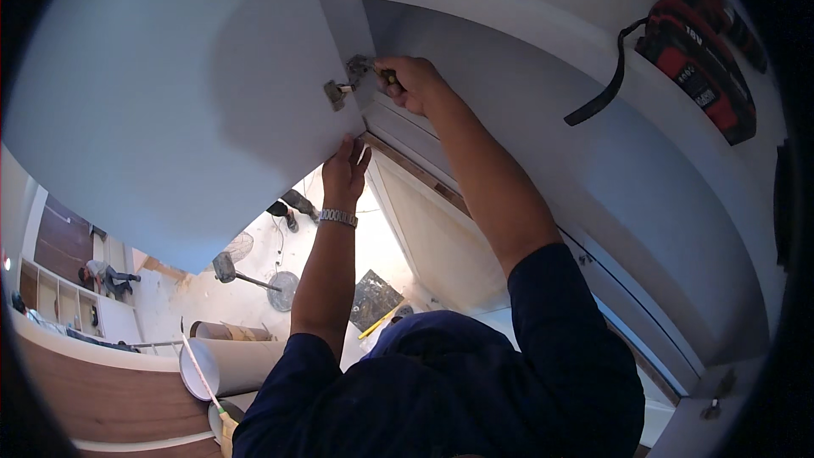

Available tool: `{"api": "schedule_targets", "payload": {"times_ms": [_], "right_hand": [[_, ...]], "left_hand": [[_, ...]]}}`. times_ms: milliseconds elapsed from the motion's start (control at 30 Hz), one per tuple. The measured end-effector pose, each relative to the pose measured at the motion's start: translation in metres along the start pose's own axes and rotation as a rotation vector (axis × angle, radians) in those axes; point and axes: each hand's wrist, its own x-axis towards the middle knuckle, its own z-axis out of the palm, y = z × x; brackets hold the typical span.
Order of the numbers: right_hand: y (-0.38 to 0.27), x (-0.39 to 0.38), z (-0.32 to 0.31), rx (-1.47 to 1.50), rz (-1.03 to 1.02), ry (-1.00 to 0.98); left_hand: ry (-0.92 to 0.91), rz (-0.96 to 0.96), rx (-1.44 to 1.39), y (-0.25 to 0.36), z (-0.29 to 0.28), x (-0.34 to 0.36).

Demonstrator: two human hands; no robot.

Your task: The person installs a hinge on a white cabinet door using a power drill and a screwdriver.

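A pale cabinet door (170, 93) stands swung out on the left, with a metal hinge (337, 93) joining it to the cabinet's side panel (339, 8). My right hand (411, 85) is closed round a screwdriver (388, 77) with a dark and yellow handle, its front end at the hinge; the tip itself is too small to make out. Below the hinge, my left hand (343, 174) reaches up to the door's lower corner. Its fingers are extended against the edge rather than wrapped round it.
On the shelf (509, 4) at upper right lies a red and black cordless drill (699, 68) with a dangling strap (606, 93). Far below, the floor holds a mallet-like tool (242, 276), a dark board (373, 298) and rolls (229, 365). Other people (106, 276) are in the room.
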Motion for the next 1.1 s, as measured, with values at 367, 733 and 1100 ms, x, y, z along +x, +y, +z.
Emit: {"api": "schedule_targets", "payload": {"times_ms": [367, 733, 1100], "right_hand": [[0.003, 0.005, -0.003, 0.077, 0.015, -0.047], [0.006, 0.008, 0.001, -0.085, -0.082, -0.074], [0.001, 0.024, -0.004, -0.108, -0.001, -0.092]], "left_hand": [[-0.034, -0.006, -0.021, -0.002, -0.005, 0.005], [-0.025, -0.004, -0.008, -0.001, 0.001, -0.001], [-0.062, 0.021, -0.02, -0.002, 0.003, -0.003]]}}
